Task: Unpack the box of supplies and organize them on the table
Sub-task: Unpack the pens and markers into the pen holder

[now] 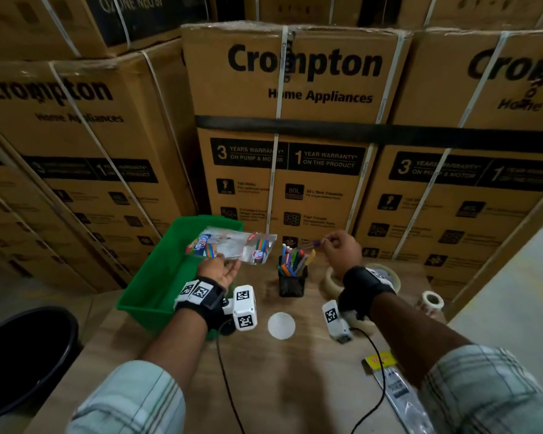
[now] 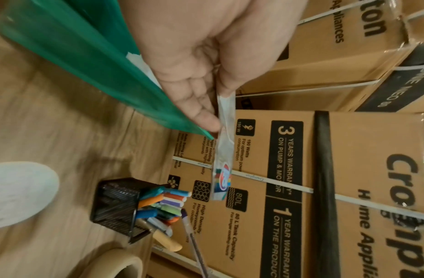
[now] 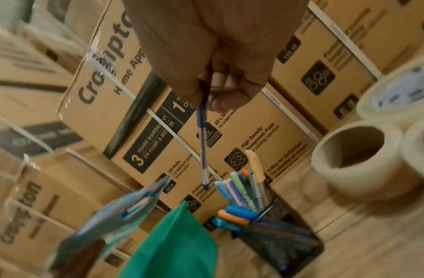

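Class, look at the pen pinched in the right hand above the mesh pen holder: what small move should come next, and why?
Probably lower the pen tip-first into the black mesh holder. The right hand pinches it by its upper end, with the tip hanging just beside the pens already standing there. The left hand holds clear packets over the green bin, so it looks busy.

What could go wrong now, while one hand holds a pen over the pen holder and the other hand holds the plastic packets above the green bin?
1. The mesh pen holder looks crowded, so the pen pinched by the right hand may catch on other pens or tip it.
2. The left hand holds the plastic packets only by an edge over the rim of the green bin; they might slip.
3. The wrist cable could snag.
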### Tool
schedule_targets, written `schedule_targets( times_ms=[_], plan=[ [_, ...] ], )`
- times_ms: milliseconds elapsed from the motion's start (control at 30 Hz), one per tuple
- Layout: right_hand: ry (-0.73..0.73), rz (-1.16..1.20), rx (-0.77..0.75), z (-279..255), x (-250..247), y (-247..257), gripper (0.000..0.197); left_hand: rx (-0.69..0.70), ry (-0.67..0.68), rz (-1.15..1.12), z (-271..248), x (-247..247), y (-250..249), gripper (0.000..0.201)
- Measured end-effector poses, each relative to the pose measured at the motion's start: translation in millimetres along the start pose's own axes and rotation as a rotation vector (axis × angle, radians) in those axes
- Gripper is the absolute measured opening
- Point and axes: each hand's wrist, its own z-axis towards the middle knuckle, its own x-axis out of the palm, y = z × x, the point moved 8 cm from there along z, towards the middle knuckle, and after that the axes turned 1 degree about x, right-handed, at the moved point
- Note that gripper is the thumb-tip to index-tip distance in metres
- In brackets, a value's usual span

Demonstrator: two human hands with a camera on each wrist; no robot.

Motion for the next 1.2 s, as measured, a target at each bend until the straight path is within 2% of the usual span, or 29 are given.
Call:
schedule_targets(
  times_ms=[100,267,433,500,567,667,767,800,900,1000,1067,1200],
  plan=[
    [0.049,-0.236,-0.173,-6,0,14,0.013,0.000,0.003,0.053,-4,6,17,0.011],
    [0.126,-0.438,-0.345,-10,19,22,0.012,-0.002,-0.009,0.060,-4,3,35,0.010],
    [0.210,-0.532,-0.317,-6,42,8,0.015,-0.023,-0.017,0.040,-7,-5,50,0.012],
    [0.283,-0.575,-0.289,-5,50,-2,0.021,-0.016,-0.011,0.036,-9,-4,54,0.016],
    [0.291,-0.575,-0.281,-6,50,-7,0.033,-0.006,0.005,0.032,-12,-2,56,0.017],
    [0.259,-0.465,-0.300,-8,47,-4,0.036,0.013,0.026,0.063,-20,3,59,0.014],
    [0.359,-0.151,-0.194,-12,52,-5,0.046,0.034,0.029,0.122,-32,9,63,0.016],
    [0.391,-0.030,-0.150,-13,55,-7,0.043,0.045,0.038,0.144,-36,10,65,0.016],
    [0.557,0.276,-0.062,-24,63,-6,0.007,0.089,0.050,0.221,-54,11,69,0.013],
    [0.597,0.326,-0.070,-32,70,-16,0.024,0.178,-0.040,0.326,-62,0,65,0.021],
    [0.588,0.270,-0.094,-41,72,-24,0.027,0.218,-0.095,0.409,-68,-7,64,0.021],
    [0.580,0.223,-0.084,-61,64,-40,0.023,0.155,-0.088,0.474,-72,-21,77,0.016]
  ],
)
